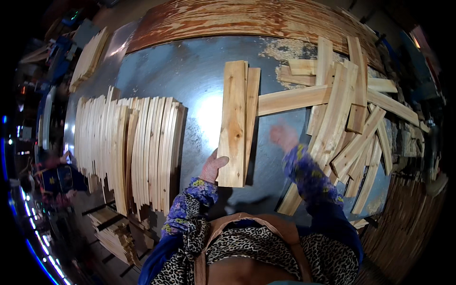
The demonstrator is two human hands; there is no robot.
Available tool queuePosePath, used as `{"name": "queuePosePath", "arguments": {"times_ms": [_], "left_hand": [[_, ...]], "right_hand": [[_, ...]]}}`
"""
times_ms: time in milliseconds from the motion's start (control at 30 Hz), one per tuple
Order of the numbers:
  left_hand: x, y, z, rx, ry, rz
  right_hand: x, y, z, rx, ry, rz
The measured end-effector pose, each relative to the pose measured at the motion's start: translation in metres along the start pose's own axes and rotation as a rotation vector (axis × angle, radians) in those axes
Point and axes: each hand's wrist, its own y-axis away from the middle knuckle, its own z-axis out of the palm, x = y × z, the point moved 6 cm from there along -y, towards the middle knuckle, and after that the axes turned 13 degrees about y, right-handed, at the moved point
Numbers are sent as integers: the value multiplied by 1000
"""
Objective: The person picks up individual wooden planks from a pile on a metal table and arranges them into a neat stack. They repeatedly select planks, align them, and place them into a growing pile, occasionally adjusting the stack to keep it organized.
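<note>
In front of me, my left hand (214, 166) grips the near left corner of a pale wooden board (233, 114), its thumb on top. This board lies lengthwise away from me and overlaps a second narrow board (252, 104) along its right side. To the right, my right hand (283, 136) is over the metal tabletop, smeared by motion and apart from the boards. Another board (294, 99) runs sideways from the pair toward a loose heap of boards (335, 118) on the right. What the right fingers do is too blurred to make out.
Boards stand on edge in a tight row (154, 147) at the left of the blue-grey metal table (161, 66). A plywood sheet (237, 19) borders the far side, near scattered sawdust (294, 50). More stacked boards (114, 232) sit below left. Another person (59, 178) is at far left.
</note>
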Motion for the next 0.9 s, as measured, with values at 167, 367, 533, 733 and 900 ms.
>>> {"name": "queuePosePath", "arguments": {"times_ms": [167, 367, 533, 733, 900], "left_hand": [[44, 55, 3, 245, -637, 198], [71, 155, -46, 720, -1707, 409], [20, 151, -97, 581, -1618, 406], [15, 137, -112, 431, -1318, 577], [42, 153, -130, 431, -1102, 455]], "right_hand": [[-93, -43, -88, 819, 266, -299], [-71, -15, 78, 848, 259, -180], [63, 18, 178, 506, 1167, -42], [126, 20, 291, 266, 879, 45], [113, 15, 331, 185, 1061, 36]]}}
